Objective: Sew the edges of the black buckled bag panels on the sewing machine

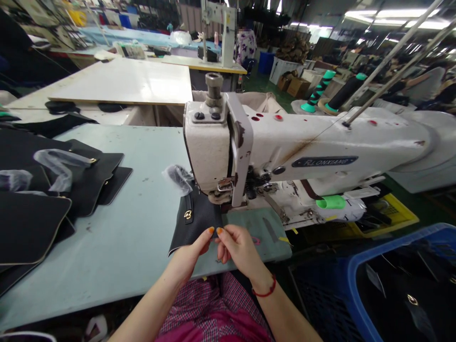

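A black leather panel [199,221] with a gold clasp [188,215] on a strap lies under the head of a white sewing machine [213,142]. Crumpled clear plastic wrap [178,178] sits at its far end. My left hand [195,247] is closed on the panel's near edge, thumb on top. Close beside it, my right hand [235,244] pinches at the panel's near right corner, its other fingers curled. The two thumb tips almost meet. What lies beneath the fingertips is hidden.
More black leather panels [85,190] are piled on the left of the pale green table [135,237]. A blue basket [356,266] holding black pieces stands at the right. Thread cones [317,92] rise behind the machine. A yellow tray [399,216] sits beneath its right side.
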A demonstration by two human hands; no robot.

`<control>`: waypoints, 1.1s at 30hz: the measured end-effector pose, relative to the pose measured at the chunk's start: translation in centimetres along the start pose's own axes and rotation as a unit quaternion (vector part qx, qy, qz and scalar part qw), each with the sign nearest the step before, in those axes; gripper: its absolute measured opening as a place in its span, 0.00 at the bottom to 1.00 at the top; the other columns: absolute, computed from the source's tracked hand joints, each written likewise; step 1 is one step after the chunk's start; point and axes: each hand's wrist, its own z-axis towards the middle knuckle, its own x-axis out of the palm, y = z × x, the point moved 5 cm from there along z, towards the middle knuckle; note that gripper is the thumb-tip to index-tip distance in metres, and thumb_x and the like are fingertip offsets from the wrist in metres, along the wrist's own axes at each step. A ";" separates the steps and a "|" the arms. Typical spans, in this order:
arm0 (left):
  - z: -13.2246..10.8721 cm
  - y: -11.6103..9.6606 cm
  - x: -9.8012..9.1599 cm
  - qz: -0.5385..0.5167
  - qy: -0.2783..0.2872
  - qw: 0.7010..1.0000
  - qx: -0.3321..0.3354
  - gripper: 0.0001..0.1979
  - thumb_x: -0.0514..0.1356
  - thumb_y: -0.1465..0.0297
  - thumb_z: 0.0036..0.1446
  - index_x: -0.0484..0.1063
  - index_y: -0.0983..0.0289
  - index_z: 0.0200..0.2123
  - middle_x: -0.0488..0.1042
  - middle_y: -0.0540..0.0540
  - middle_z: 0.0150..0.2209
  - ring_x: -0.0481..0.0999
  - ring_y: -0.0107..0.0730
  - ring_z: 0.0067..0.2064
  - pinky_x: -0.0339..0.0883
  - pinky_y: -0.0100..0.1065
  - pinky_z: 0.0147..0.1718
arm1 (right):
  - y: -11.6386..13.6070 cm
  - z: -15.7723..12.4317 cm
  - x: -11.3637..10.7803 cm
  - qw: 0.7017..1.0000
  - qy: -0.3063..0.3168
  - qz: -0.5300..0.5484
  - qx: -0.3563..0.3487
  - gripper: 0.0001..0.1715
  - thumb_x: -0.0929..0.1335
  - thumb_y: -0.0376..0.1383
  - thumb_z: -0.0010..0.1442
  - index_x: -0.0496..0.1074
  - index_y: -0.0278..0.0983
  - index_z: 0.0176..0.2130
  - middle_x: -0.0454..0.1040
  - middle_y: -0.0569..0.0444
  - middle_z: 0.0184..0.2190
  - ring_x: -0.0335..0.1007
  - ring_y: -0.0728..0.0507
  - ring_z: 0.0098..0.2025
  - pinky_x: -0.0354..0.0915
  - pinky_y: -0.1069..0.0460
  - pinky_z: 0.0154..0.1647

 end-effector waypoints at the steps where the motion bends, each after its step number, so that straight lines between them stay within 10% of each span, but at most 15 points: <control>1: 0.1 0.1 0.1 0.000 0.005 1.000 -0.004 0.25 0.68 0.48 0.38 0.77 0.67 0.21 0.78 0.60 0.24 0.77 0.45 0.32 0.69 0.38 0.32 | 0.0 0.1 0.0 1.000 -0.002 0.002 -0.001 0.26 0.63 0.52 0.64 0.69 0.33 0.30 0.69 0.58 0.16 0.61 0.54 0.14 0.55 0.60 0.15; 11: 2.4 0.1 0.6 -0.004 0.040 0.999 -0.019 0.30 0.65 0.45 0.42 0.80 0.68 0.33 0.80 0.63 0.38 0.77 0.47 0.44 0.68 0.39 0.43 | 0.5 2.2 -0.6 1.000 -0.012 0.005 -0.020 0.25 0.64 0.51 0.63 0.70 0.32 0.29 0.69 0.57 0.15 0.60 0.54 0.13 0.56 0.60 0.15; 33: 5.1 -4.7 1.1 -0.047 0.006 0.999 0.012 0.19 0.68 0.54 0.35 0.71 0.64 0.18 0.73 0.53 0.22 0.72 0.35 0.30 0.65 0.34 0.33 | 0.6 3.7 -0.4 0.999 -0.020 0.007 -0.034 0.26 0.63 0.53 0.64 0.73 0.32 0.34 0.71 0.56 0.17 0.65 0.53 0.16 0.60 0.59 0.18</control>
